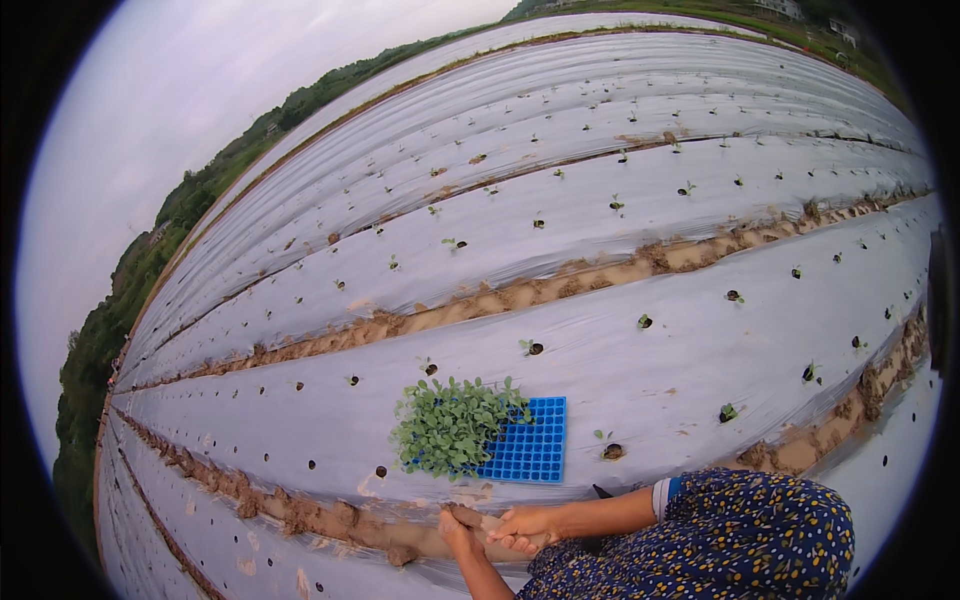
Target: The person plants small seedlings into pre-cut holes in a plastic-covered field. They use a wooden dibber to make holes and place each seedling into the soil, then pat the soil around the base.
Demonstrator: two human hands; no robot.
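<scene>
My right hand (pixel 523 526) is closed around a mud-coloured hand tool (pixel 491 523), whose exact kind I cannot make out. At the tool's other end is my left hand (pixel 459 531), fingers curled on it. Both hands are close together, low over the muddy furrow. Just beyond them a blue plastic seedling tray (pixel 529 450) lies on the plastic-covered bed. Leafy green seedlings (pixel 450 427) fill its left part, while the cells on the right hold no plants. Right of the tray, a small seedling (pixel 602 435) stands by a planting hole (pixel 613 451).
Pale plastic mulch film (pixel 637 390) covers the long raised beds, pierced by rows of holes, many with seedlings. Muddy furrows (pixel 510 296) with clods run between beds. A clod (pixel 402 555) lies left of my hands. Bare holes (pixel 381 472) continue leftward. A patterned garment (pixel 720 532) covers my body.
</scene>
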